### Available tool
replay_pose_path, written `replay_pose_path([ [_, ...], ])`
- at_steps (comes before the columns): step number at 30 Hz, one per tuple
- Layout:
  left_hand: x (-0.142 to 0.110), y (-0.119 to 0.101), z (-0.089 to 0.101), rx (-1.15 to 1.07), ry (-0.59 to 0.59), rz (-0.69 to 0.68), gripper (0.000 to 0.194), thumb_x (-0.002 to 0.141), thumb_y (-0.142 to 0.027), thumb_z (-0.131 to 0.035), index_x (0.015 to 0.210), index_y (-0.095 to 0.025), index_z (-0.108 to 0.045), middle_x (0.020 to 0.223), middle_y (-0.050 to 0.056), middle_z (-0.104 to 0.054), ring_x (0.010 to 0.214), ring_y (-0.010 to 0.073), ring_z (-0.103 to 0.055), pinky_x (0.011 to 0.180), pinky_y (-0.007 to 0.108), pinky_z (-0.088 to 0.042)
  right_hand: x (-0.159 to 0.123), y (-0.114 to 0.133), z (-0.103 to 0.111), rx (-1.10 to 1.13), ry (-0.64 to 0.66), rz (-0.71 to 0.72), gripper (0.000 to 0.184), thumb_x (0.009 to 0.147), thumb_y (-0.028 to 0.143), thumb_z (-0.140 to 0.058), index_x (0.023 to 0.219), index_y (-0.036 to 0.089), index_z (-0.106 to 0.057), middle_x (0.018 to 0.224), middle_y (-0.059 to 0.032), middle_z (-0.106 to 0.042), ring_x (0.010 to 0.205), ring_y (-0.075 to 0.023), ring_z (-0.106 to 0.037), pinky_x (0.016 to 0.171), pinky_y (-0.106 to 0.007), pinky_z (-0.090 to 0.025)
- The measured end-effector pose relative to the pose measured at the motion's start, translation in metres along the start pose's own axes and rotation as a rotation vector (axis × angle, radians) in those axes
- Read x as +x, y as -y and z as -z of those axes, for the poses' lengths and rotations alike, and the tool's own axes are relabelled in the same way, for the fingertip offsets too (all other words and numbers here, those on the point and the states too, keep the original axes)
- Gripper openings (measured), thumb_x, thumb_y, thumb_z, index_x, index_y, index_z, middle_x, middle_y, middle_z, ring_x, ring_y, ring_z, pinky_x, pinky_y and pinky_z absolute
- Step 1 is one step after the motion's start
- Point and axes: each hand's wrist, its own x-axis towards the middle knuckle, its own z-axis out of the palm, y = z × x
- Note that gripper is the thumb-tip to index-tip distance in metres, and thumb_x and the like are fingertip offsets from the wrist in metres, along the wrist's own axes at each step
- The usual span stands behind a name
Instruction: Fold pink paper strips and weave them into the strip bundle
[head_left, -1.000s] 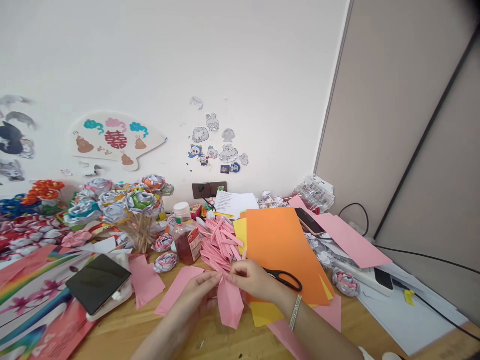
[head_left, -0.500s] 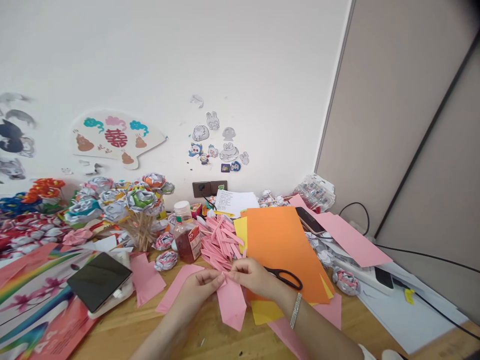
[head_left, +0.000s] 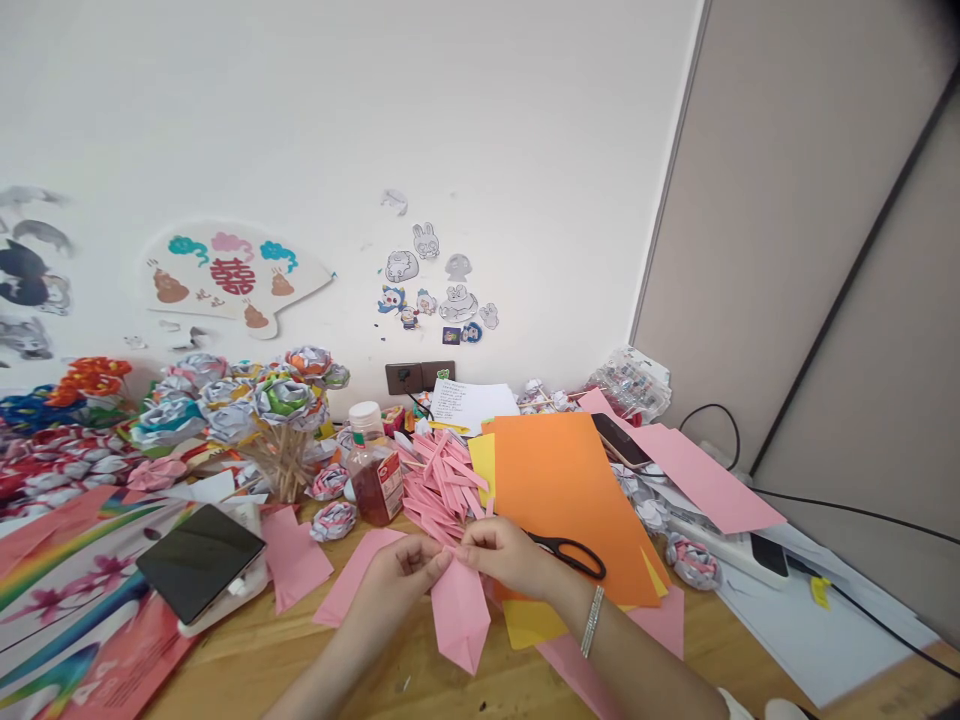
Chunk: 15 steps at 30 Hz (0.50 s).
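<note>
Both hands pinch the upper end of a folded piece of pink paper (head_left: 460, 618), whose pointed lower end hangs toward me above the wooden table. My left hand (head_left: 405, 578) grips it from the left between thumb and fingers. From the other side my right hand (head_left: 504, 552), with a bracelet on the wrist, is closed on the same end. Just beyond the fingers lies a heap of folded pink paper strips (head_left: 444, 480). Black-handled scissors (head_left: 574, 553) rest on orange paper (head_left: 551, 470) beside my right hand. A flat pink sheet (head_left: 352, 578) lies by my left hand.
A bottle of reddish liquid (head_left: 375, 485) stands behind my left hand. Paper flowers on sticks (head_left: 285, 405) rise at the back left. A tablet-like black device (head_left: 201, 562) lies at left. At right are a phone (head_left: 619, 440), a power strip (head_left: 731, 548) and cables.
The pink paper's lower end has swung slightly down and left and shows its fold more. Both hands keep their pinch in nearly the same place.
</note>
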Motion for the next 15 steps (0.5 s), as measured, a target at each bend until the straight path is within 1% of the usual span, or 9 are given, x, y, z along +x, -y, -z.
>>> replay_pose_path([
  [3,0.0007,0.0020,0.0008,0.045,0.038,-0.029,0.025,0.061,-0.039,-0.063,0.058,-0.015,-0.057,0.052,-0.004,-0.051,0.049,0.0100,-0.045,0.048,0.020,-0.034,-0.0003,0.0022,0.0010,-0.034,0.001,0.007,0.030,0.076,0.038,-0.049,0.058,0.015,-0.044,0.055,0.0040,-0.039,0.051,-0.0074,-0.037,0.047,-0.018,-0.028],
  [7,0.0009,0.0039,0.0001,0.093,0.036,-0.081,0.025,0.062,-0.037,-0.062,0.055,-0.016,-0.052,0.049,-0.006,-0.047,0.046,0.0085,-0.043,0.045,0.019,-0.031,-0.0008,0.0039,0.0016,-0.081,0.021,0.003,0.031,0.076,0.038,-0.048,0.055,0.015,-0.043,0.055,0.0039,-0.039,0.053,-0.0077,-0.037,0.048,-0.019,-0.028],
  [9,0.0003,0.0043,-0.0010,0.099,0.071,-0.056,0.027,0.063,-0.039,-0.061,0.054,-0.018,-0.048,0.045,-0.007,-0.046,0.042,0.0085,-0.043,0.042,0.019,-0.029,-0.0008,0.0035,0.0017,-0.118,0.030,0.010,0.032,0.076,0.037,-0.048,0.054,0.015,-0.041,0.054,0.0042,-0.038,0.053,-0.0075,-0.036,0.049,-0.019,-0.027],
  [12,-0.0009,0.0051,-0.0023,0.112,0.133,0.041,0.030,0.063,-0.042,-0.060,0.055,-0.020,-0.042,0.037,-0.009,-0.043,0.032,0.0089,-0.042,0.036,0.019,-0.027,-0.0003,0.0024,0.0018,-0.172,0.035,0.029,0.031,0.075,0.034,-0.049,0.053,0.015,-0.040,0.054,0.0049,-0.037,0.053,-0.0070,-0.034,0.049,-0.019,-0.026],
  [15,-0.0017,0.0065,-0.0025,0.125,0.122,0.051,0.032,0.062,-0.045,-0.060,0.056,-0.022,-0.040,0.037,-0.011,-0.041,0.029,0.0081,-0.039,0.034,0.019,-0.027,-0.0001,0.0017,0.0023,-0.176,0.037,0.027,0.030,0.075,0.033,-0.049,0.053,0.015,-0.040,0.055,0.0052,-0.037,0.053,-0.0069,-0.034,0.049,-0.019,-0.026],
])
